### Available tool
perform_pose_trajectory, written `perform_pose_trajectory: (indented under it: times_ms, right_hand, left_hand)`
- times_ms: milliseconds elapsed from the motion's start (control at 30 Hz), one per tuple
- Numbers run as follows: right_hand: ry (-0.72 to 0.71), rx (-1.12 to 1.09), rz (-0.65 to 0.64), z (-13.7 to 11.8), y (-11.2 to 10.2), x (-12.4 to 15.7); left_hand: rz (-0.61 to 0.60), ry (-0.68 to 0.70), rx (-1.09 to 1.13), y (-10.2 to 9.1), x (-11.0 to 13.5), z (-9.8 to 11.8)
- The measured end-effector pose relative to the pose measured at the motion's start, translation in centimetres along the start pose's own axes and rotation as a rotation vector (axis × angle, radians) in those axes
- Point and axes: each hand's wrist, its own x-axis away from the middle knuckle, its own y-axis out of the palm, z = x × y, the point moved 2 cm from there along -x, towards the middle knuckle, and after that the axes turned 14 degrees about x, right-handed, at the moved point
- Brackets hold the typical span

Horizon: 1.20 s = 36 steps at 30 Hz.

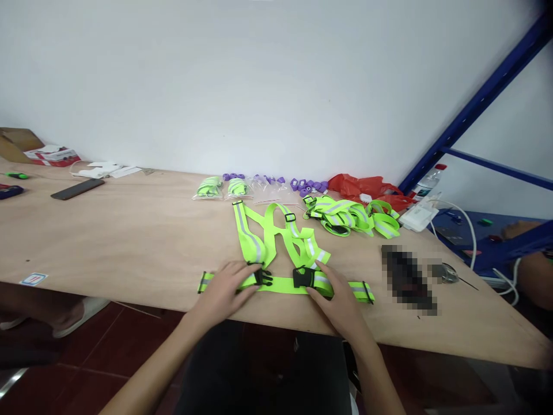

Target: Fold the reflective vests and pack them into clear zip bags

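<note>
A lime-green reflective vest point(276, 282) made of straps with silver stripes lies spread on the wooden table, its waist belt running across in front of me. The black buckle is parted into a pronged half point(263, 278) on the left and a socket half point(303, 278) on the right. My left hand point(225, 286) grips the belt at the pronged half, index finger on the upper edge and thumb on the lower. On the other side, my right hand point(337, 293) holds the belt beside the socket half in the same way. Black slider buckles sit at both belt ends.
Behind lie more green straps point(345, 216), bagged vests point(209, 187), clear bags point(272, 193), purple rolls point(307, 185) and a red plastic bag point(367, 187). A pixelated dark object point(408, 279) lies right; a phone point(78, 189) lies left. A blue metal frame point(479, 98) borders the right.
</note>
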Motion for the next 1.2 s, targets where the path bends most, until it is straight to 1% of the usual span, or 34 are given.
perform_pose_trajectory:
  times_ms: [33,100,200,267,333,400,433,500,567,600,633,667,733,767,867,967,1033,1133,1200]
  right_hand:
    - [-0.008,0.006,-0.002,0.1,0.0,0.0]
    - [-0.026,0.017,-0.001,0.3,0.1,0.0]
    - [-0.049,0.034,-0.004,0.4,0.4,-0.2]
    - [-0.061,0.044,-0.004,0.2,0.5,-0.2]
    - [-0.082,0.063,0.014,-0.1,0.4,0.0]
    - [-0.122,0.1,0.06,-0.1,-0.4,0.7]
    - [-0.144,0.124,0.094,0.2,-1.1,1.2]
    - [-0.165,0.173,0.178,1.6,-2.8,2.4]
    - [-0.131,0.216,0.244,3.9,-4.7,3.7]
    - [-0.1,0.237,0.239,5.2,-5.5,4.2]
    - [-0.075,0.249,0.208,6.6,-6.1,4.6]
    - [-0.062,0.25,0.156,7.8,-6.6,4.9]
    - [-0.031,0.244,0.04,9.6,-6.9,4.9]
    - [-0.021,0.244,-0.005,10.2,-7.0,4.7]
    - [-0.023,0.245,-0.094,10.9,-6.8,3.3]
    - [-0.052,0.198,-0.147,10.8,-6.7,1.7]
    - [-0.057,0.138,-0.158,10.8,-6.7,1.1]
    - [-0.016,0.035,-0.178,11.0,-7.0,0.7]
    - [0.05,-0.049,-0.194,11.0,-7.1,0.8]
  left_hand:
    - [-0.028,-0.005,-0.025,0.8,0.0,-0.5]
    - [-0.038,-0.026,-0.049,1.4,0.2,-1.4]
    - [-0.014,-0.068,-0.004,0.9,0.5,-2.0]
    - [-0.021,-0.103,0.048,0.4,0.6,-1.9]
    - [-0.062,-0.147,0.067,0.0,0.6,-1.3]
    - [-0.091,-0.175,0.091,-0.3,0.5,-0.5]
    - [-0.082,-0.183,0.132,-0.7,0.5,0.0]
    - [-0.002,-0.206,0.291,-2.0,0.8,1.0]
    - [0.146,-0.271,0.466,-4.1,1.5,1.4]
    - [0.223,-0.305,0.505,-5.3,1.9,1.4]
    - [0.282,-0.325,0.489,-6.5,2.4,1.2]
    - [0.302,-0.346,0.428,-7.6,2.8,0.8]
    - [0.27,-0.363,0.312,-9.2,3.5,-0.1]
    - [0.237,-0.368,0.275,-9.6,3.7,-0.6]
    - [0.184,-0.373,0.264,-9.9,3.8,-1.6]
    - [0.195,-0.404,0.354,-9.6,3.4,-1.7]
    - [0.179,-0.439,0.402,-9.7,3.3,-1.6]
    - [0.168,-0.453,0.364,-10.2,3.5,-1.9]
    - [0.192,-0.402,0.306,-10.7,3.7,-2.4]
